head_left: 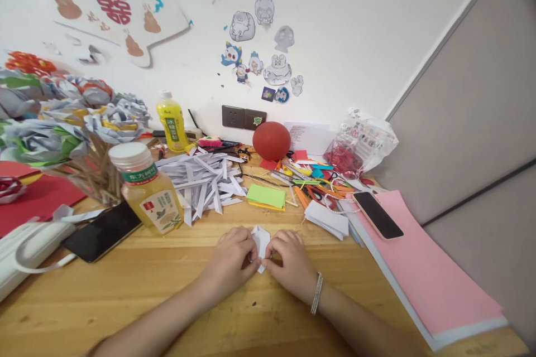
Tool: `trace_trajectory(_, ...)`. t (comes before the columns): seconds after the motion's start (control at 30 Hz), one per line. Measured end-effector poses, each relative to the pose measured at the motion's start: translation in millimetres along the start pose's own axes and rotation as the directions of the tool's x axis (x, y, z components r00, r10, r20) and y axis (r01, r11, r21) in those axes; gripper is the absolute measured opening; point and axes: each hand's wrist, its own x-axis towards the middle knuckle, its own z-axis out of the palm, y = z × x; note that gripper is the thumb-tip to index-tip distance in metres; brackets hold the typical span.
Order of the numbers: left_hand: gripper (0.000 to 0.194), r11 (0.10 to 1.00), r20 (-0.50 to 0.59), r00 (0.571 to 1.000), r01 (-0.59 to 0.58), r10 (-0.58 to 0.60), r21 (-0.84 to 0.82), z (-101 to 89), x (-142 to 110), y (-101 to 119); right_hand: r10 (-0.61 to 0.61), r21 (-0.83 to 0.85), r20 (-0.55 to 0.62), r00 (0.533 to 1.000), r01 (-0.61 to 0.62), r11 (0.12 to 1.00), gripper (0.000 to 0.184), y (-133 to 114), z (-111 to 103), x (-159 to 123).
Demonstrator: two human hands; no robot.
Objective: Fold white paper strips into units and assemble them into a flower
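Observation:
Both my hands meet over a small folded piece of white paper [261,241] on the wooden table [176,290]. My left hand [233,259] pinches its left side with curled fingers. My right hand [288,262], with a beaded bracelet on the wrist, pinches the right side. The paper lies flat on the table between the fingertips, partly hidden by them.
A pile of folded white paper strips [205,181] lies behind the hands. Nearby are a juice bottle [146,187], a yellow bottle [171,121], two black phones [103,231] [377,215], a red ball [271,141], green notes [266,196], a pink paper stack [422,268] and paper flowers [62,117].

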Motion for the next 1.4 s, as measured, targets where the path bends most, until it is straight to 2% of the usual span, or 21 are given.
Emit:
trace_trajectory(0.17,0.019,0.991,-0.004,0.998,0.064,-0.064,0.115,-0.9,2.4,2.3,-0.028,-0.027,-0.001,1.0,0.028,0.999,0.008,-0.8,-1.6,0.0)
trace_trajectory(0.3,0.018,0.987,0.013,0.998,0.067,-0.069,0.143,-2.7,3.8,2.3,-0.034,-0.022,-0.001,0.999,0.034,0.999,0.009,-2.3,-2.6,-0.6)
trace_trajectory(0.47,0.02,0.986,-0.001,0.998,0.068,-0.069,0.154,-1.7,3.9,1.0,-0.012,-0.059,-0.009,1.0,0.011,0.998,0.022,-2.9,-1.1,-1.3)
trace_trajectory(0.67,0.022,0.987,0.006,0.998,0.057,-0.058,0.151,-0.5,4.3,-1.0,-0.033,-0.065,0.053,0.998,0.036,0.997,0.043,-4.7,-3.6,-1.7)
trace_trajectory(0.83,0.018,0.986,0.019,0.997,0.074,-0.077,0.151,-3.2,4.9,1.5,0.002,-0.077,0.0,1.0,-0.002,0.997,0.03,-7.9,-3.0,-0.7)
trace_trajectory(1.07,0.023,0.984,-0.01,0.999,0.038,-0.037,0.176,-0.7,3.5,-1.1,-0.051,0.028,0.052,0.997,0.049,0.998,0.01,1.3,-6.0,3.9)
trace_trajectory(1.4,0.02,0.966,0.011,0.998,0.061,-0.065,0.25,0.4,2.7,2.5,0.018,-0.065,-0.046,0.999,-0.021,0.998,0.012,-6.1,1.5,1.0)
